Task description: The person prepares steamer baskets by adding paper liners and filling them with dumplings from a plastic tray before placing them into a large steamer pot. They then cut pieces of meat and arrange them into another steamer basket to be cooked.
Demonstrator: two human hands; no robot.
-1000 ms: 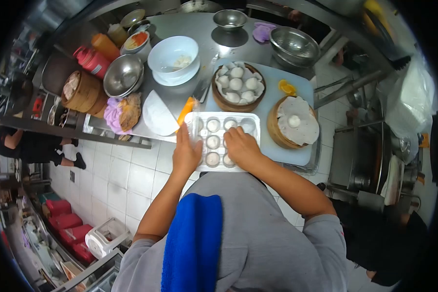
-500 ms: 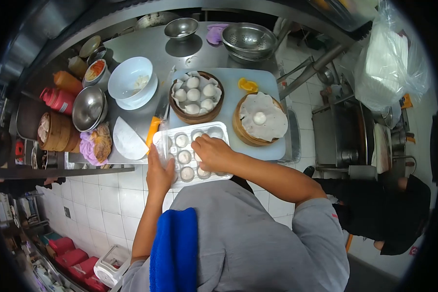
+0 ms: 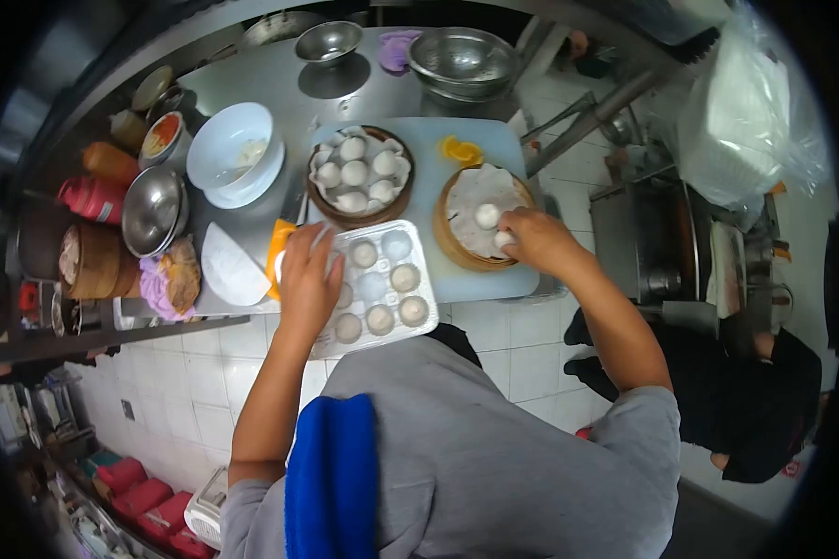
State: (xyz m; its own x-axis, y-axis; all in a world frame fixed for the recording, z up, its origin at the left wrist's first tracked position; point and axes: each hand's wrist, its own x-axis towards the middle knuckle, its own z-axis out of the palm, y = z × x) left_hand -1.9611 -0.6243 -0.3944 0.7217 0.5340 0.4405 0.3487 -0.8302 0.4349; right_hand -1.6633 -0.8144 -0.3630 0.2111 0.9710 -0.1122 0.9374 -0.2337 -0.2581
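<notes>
The right hand (image 3: pixel 539 240) pinches a round white bun (image 3: pixel 504 239) over the paper-lined bamboo steamer (image 3: pixel 464 258). Left of it, the left hand (image 3: pixel 309 275) overlaps a translucent plastic tray (image 3: pixel 373 285), finger grip unclear; farther left sits a red plastic bottle (image 3: pixel 90 198), label unreadable from here.

A small white bun (image 3: pixel 503 239) is pinched by the right hand (image 3: pixel 543 240) at the paper-lined steamer (image 3: pixel 453 247), just beside another bun (image 3: pixel 487 216); whether the paper is touched cannot be clearly told. The left side of a bun-filled plastic tray (image 3: pixel 425 270) is covered by the left hand (image 3: pixel 308 279).
</notes>
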